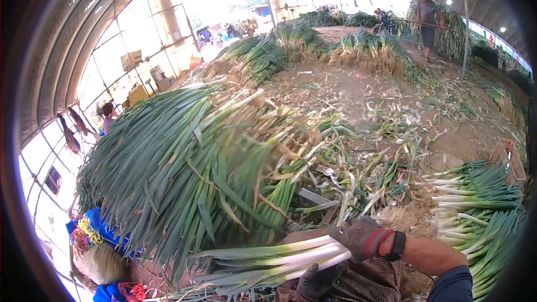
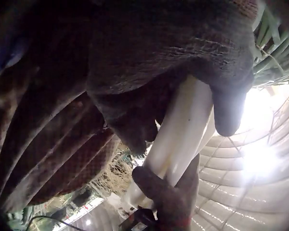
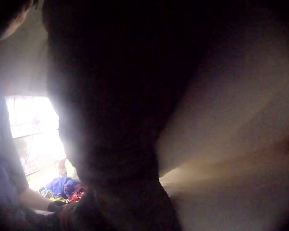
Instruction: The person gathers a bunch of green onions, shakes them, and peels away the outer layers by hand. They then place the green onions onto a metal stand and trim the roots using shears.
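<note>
A small bunch of green onions (image 1: 313,253) lies across the person's lap, white stalks to the right and green leaves to the left. The gloved right hand (image 1: 361,239) grips the white root ends from above. The gloved left hand (image 1: 320,281) holds the stalks from below, its thumb up along their near side. In the left wrist view, the left hand (image 2: 168,72) curls round the white stalks (image 2: 183,125), and the right hand (image 2: 171,192) grips them lower down. The right wrist view is mostly dark and shows no fingers clearly.
A large heap of green onions (image 1: 168,162) rises at the left. Bunches with white stalks (image 1: 475,212) lie on the ground at the right. Blue bags and coloured strings (image 1: 92,232) are at the lower left. A person (image 1: 428,22) stands near a pole at the back.
</note>
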### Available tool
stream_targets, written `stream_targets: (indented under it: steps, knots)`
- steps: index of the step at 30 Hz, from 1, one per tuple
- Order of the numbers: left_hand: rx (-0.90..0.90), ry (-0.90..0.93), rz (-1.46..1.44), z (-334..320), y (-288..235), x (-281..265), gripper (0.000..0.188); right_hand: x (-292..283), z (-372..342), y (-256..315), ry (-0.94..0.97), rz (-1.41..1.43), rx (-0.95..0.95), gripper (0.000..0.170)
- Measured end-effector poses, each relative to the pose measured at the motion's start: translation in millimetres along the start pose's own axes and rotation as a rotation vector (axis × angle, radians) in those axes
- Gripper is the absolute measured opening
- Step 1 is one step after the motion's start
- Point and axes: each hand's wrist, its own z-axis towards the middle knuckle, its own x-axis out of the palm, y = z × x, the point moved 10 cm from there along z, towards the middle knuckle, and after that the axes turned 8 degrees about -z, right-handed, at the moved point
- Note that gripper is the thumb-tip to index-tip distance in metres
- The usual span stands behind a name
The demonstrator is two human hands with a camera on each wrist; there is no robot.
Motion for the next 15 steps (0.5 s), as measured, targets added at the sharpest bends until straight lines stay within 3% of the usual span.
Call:
stream_targets:
  steps: [4, 15]
  knots:
    - [0.011, 0.085, 0.045, 0.0, 1.1, 26.4, 0.078, 2.9, 4.5, -1.7, 0.021, 0.028, -0.023, 0.083]
    - [0.071, 0.043, 0.056, 0.8, -18.1, -0.4, 0.083, 3.3, 9.7, 0.1, 0.054, 0.033, -0.007, 0.088]
